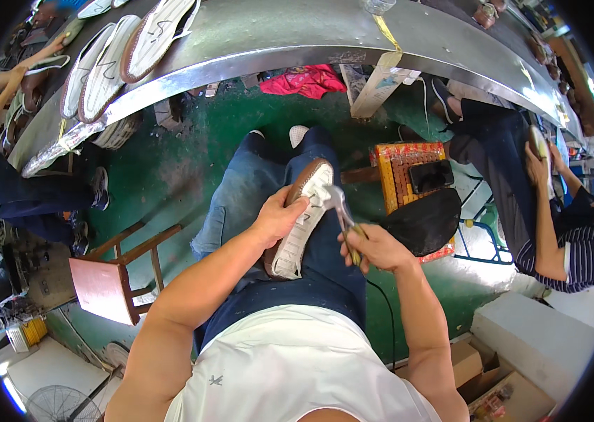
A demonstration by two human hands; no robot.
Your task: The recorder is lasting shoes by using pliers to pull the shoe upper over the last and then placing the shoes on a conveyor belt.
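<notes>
A shoe upper on its last lies bottom-up across my thighs, its pale underside toward me and a brown edge around it. My left hand is closed around its side, the thumb pressing on the underside. In my right hand is a pair of lasting pincers with a silver metal head and yellowish-green handles. The fingers wrap the handles, and the head is at the shoe's right edge near the toe. Whether its jaws touch the shoe I cannot tell.
A metal bench crosses ahead, with several similar shoes at its left. To my right, a woven stool bears a phone and a black cushion. A wooden stool stands left. Co-workers sit on both sides.
</notes>
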